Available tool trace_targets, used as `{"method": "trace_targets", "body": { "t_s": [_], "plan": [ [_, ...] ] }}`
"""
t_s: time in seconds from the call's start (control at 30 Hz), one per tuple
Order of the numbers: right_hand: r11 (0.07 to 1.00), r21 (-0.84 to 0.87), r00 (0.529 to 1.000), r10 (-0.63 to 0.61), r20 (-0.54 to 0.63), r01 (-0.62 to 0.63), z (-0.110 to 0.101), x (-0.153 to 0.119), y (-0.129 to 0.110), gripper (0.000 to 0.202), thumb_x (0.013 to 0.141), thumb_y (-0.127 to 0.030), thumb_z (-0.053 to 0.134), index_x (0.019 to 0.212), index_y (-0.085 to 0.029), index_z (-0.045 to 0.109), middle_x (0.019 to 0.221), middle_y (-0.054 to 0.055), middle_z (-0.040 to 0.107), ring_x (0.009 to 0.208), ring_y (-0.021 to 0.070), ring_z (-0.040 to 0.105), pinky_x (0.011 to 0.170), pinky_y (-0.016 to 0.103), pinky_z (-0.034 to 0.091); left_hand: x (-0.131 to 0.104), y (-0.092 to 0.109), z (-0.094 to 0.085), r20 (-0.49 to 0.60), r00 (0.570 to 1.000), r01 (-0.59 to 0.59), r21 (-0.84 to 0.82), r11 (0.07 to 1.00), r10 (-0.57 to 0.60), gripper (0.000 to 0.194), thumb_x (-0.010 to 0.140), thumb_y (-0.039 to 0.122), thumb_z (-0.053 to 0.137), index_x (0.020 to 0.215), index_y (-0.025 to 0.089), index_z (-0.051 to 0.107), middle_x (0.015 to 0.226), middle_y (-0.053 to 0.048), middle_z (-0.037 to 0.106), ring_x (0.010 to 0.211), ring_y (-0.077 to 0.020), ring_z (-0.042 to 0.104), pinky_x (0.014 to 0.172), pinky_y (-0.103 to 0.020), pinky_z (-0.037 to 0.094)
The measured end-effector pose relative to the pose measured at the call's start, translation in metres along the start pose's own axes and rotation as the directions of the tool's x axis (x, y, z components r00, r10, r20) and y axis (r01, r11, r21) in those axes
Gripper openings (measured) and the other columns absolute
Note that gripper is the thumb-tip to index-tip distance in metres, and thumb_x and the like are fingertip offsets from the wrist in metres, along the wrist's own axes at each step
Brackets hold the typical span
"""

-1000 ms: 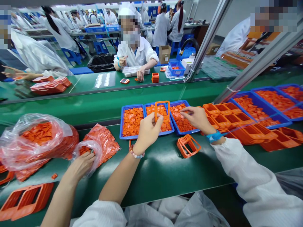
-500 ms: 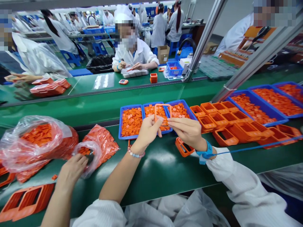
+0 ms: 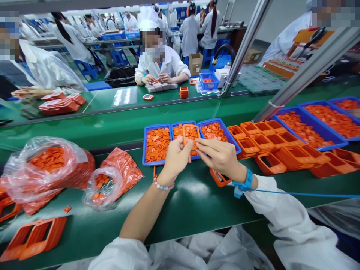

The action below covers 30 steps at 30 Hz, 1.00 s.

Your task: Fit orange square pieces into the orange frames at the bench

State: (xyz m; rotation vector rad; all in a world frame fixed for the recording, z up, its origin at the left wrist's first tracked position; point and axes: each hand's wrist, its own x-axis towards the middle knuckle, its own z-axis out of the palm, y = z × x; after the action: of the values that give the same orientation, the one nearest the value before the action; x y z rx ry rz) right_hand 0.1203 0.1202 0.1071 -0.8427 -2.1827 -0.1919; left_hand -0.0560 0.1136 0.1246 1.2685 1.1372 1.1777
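Thumb and fingers of my left hand (image 3: 176,157) are clamped on an orange rectangular frame (image 3: 184,133), held upright before the middle one of three blue trays (image 3: 153,163) filled with small flat orange pieces (image 3: 157,144). My right hand (image 3: 221,155) is just beside the left, its fingertips together at the frame's lower right side; I cannot tell whether they grip it. A beaded bracelet (image 3: 163,184) circles my left wrist, a blue strap (image 3: 248,180) with a cord my right. Partly hidden behind my right hand, a loose orange frame (image 3: 222,183) lies on the green table (image 3: 194,206). On the right are stacks of orange frames (image 3: 298,161) and larger blue trays (image 3: 332,145) of pieces. On the left, two clear plastic bags (image 3: 81,170) contain more pieces, with a frame stack (image 3: 56,234) nearer me. Across the table, a co-worker (image 3: 180,64) wears a white cap and coat.
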Motion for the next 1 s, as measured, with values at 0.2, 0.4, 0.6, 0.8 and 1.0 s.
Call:
{"method": "trace_targets", "body": {
  "t_s": [0.2, 0.4, 0.6, 0.8, 1.0],
  "plan": [
    [0.878, 0.379, 0.935, 0.346, -0.076, -0.294, -0.005, 0.012, 0.009, 0.022, 0.082, -0.034, 0.075, 0.101, -0.022, 0.076, 0.134, 0.013, 0.065, 0.102, 0.0264, 0.069, 0.076, 0.039, 0.062, 0.003, -0.004, 0.002, 0.08, 0.996, -0.034, -0.107, 0.994, 0.043, 0.031, 0.088, 0.048, 0.063, 0.085, 0.018, 0.056, 0.042, 0.007, 0.054, 0.035, -0.0074, 0.046, 0.042, -0.018, 0.031],
    [0.462, 0.671, 0.79, 0.521, 0.324, -0.579, -0.006, 0.021, 0.014, 0.021, 0.079, -0.035, 0.075, 0.089, -0.017, 0.072, 0.078, 0.005, 0.074, 0.068, 0.0193, 0.07, 0.059, 0.03, 0.057, 0.01, -0.01, -0.004, 0.092, 0.988, -0.127, -0.011, 0.992, 0.127, 0.052, 0.092, 0.063, 0.05, 0.096, 0.015, 0.066, 0.047, 0.002, 0.06, 0.041, -0.0117, 0.056, 0.045, -0.021, 0.037],
    [0.325, 0.775, 0.724, 0.648, 0.235, -0.542, -0.023, 0.029, 0.024, 0.018, 0.074, -0.03, 0.078, 0.078, -0.017, 0.067, 0.064, 0.0, 0.067, 0.052, 0.0134, 0.063, 0.054, 0.027, 0.055, 0.027, -0.034, -0.021, 0.019, 0.978, -0.171, 0.637, 0.752, 0.206, 0.033, 0.097, 0.041, 0.053, 0.098, 0.018, 0.076, 0.079, -0.006, 0.076, 0.068, -0.0186, 0.069, 0.065, -0.027, 0.048],
    [0.287, 0.794, 0.72, 0.647, 0.253, -0.536, -0.045, 0.029, 0.026, 0.02, 0.072, -0.031, 0.078, 0.081, -0.017, 0.067, 0.065, 0.0, 0.067, 0.051, 0.0124, 0.061, 0.05, 0.026, 0.053, 0.033, -0.048, -0.013, 0.127, 0.991, -0.11, 0.955, 0.275, -0.043, 0.031, 0.092, 0.024, 0.058, 0.12, 0.026, 0.071, 0.101, -0.006, 0.076, 0.095, -0.0255, 0.07, 0.08, -0.033, 0.052],
    [0.236, 0.805, 0.724, 0.617, 0.308, -0.544, -0.053, 0.029, 0.026, 0.017, 0.072, -0.029, 0.076, 0.081, -0.016, 0.068, 0.065, 0.0, 0.065, 0.052, 0.0119, 0.059, 0.051, 0.026, 0.049, 0.04, -0.045, -0.002, 0.204, 0.967, -0.171, 0.964, 0.205, -0.152, 0.032, 0.089, 0.026, 0.062, 0.12, 0.029, 0.07, 0.107, -0.007, 0.074, 0.1, -0.0253, 0.069, 0.084, -0.034, 0.053]
  ]
}}
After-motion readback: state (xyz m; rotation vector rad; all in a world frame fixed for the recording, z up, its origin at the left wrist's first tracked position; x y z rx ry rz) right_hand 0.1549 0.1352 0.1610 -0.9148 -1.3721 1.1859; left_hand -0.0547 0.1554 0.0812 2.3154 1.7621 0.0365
